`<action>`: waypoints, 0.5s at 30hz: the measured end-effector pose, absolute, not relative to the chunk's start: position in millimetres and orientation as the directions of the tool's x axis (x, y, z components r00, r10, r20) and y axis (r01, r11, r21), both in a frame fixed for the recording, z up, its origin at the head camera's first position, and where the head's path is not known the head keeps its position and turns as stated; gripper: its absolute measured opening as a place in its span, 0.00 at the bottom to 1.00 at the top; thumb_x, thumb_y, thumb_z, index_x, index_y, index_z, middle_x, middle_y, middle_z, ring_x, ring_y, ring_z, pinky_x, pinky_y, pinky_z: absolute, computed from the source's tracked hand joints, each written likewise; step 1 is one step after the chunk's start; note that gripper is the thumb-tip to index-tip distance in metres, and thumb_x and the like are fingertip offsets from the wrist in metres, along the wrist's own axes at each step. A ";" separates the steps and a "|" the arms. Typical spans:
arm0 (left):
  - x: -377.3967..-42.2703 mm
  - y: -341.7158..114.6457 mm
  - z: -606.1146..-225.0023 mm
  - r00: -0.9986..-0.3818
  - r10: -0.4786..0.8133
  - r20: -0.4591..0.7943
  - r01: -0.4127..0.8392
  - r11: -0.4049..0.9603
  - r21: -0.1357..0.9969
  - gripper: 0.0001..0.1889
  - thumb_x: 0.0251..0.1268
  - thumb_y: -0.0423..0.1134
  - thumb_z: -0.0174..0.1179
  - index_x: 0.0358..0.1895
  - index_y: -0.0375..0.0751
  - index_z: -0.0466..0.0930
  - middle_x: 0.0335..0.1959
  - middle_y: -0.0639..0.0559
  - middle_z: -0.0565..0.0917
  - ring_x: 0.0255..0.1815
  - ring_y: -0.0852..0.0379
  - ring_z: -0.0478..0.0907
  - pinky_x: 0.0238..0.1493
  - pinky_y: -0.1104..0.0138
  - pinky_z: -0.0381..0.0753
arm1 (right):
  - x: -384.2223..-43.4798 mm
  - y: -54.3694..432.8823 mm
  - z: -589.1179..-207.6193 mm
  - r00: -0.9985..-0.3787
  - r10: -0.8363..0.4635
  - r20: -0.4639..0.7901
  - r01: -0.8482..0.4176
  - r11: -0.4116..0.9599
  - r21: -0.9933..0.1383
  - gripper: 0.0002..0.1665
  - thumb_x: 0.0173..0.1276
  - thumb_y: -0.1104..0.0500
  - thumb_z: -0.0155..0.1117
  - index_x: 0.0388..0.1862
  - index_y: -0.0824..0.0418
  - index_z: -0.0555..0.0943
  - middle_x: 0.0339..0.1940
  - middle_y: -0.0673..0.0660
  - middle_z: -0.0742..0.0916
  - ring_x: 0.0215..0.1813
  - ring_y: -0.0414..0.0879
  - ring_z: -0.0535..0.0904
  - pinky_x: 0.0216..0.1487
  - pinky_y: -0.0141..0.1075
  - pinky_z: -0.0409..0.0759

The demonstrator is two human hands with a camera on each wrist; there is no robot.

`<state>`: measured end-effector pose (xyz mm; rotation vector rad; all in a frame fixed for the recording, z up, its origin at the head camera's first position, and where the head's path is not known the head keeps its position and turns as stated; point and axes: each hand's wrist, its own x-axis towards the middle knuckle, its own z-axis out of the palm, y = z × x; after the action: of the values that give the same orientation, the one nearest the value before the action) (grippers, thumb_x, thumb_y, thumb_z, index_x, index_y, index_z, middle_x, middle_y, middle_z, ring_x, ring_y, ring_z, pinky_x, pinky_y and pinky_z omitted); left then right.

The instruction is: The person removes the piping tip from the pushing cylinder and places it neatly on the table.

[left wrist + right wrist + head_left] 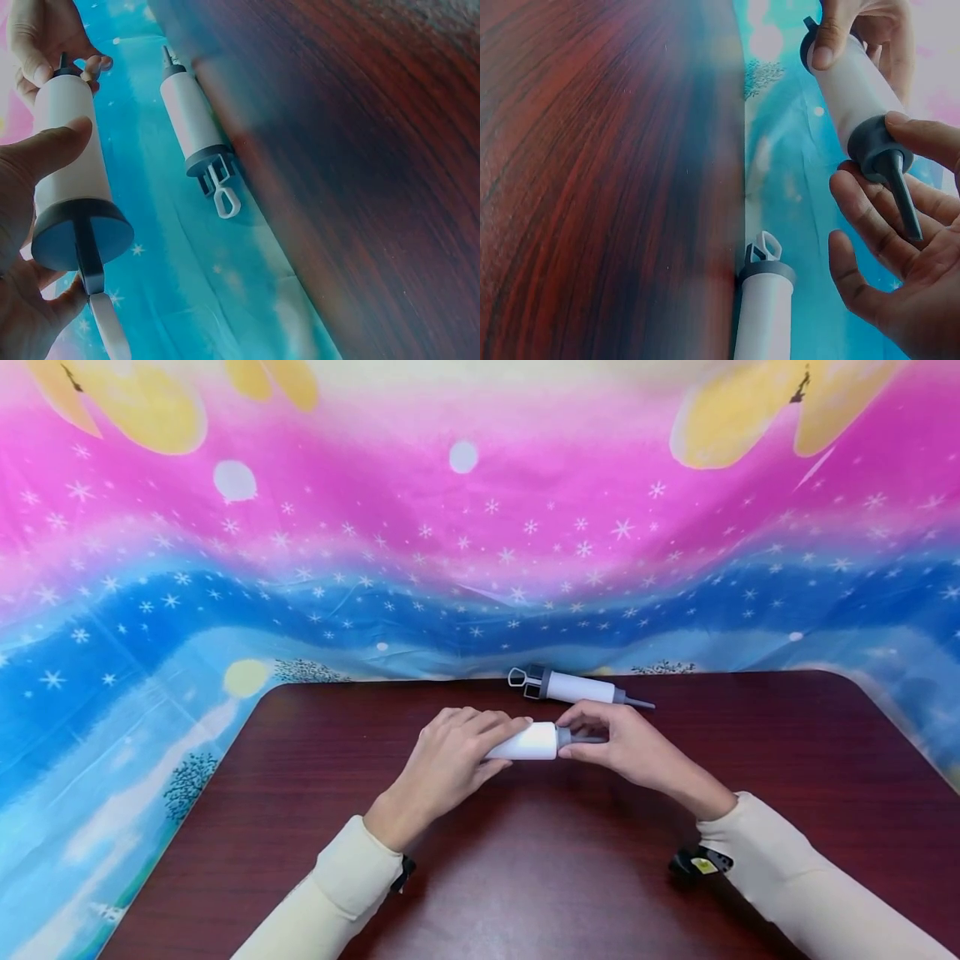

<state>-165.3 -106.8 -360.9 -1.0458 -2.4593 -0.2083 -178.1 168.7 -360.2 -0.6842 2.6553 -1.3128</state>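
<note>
- Left hand (450,752) grips the white tube (534,742) over the table (510,877).
- Right hand (633,747), nearer the tip, pinches its grey nozzle cap (871,141).
- Long axis: left to right.

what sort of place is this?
Likely an improvised indoor tabletop filming spot: a wood-grain table, a printed snowflake cloth as backdrop behind it, and a small black device worn at one wrist.
</note>
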 end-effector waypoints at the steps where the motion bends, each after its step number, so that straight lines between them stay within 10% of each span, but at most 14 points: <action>1: -165.2 -107.0 -360.7 -0.603 0.644 0.471 0.715 0.698 -0.038 0.31 0.60 0.48 0.78 0.69 0.58 0.81 0.56 0.56 0.88 0.54 0.53 0.86 0.60 0.56 0.83 | -177.6 168.4 -359.9 -0.895 -0.434 0.106 -0.347 0.525 -0.777 0.16 0.69 0.58 0.76 0.53 0.58 0.86 0.48 0.55 0.90 0.49 0.46 0.87 0.51 0.36 0.86; 15: -161.7 -106.9 -352.7 -0.628 0.643 0.438 0.714 0.700 -0.004 0.30 0.62 0.46 0.77 0.68 0.59 0.82 0.55 0.56 0.88 0.52 0.53 0.86 0.56 0.56 0.83 | -173.3 165.1 -361.8 -0.862 -0.461 0.209 -0.446 0.496 -0.745 0.12 0.68 0.64 0.75 0.48 0.57 0.85 0.43 0.52 0.90 0.45 0.44 0.86 0.47 0.34 0.85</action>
<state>-161.7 -106.9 -352.7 -1.0511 -2.5004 -0.2367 -173.3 165.1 -361.8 -0.8198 2.7015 -1.3373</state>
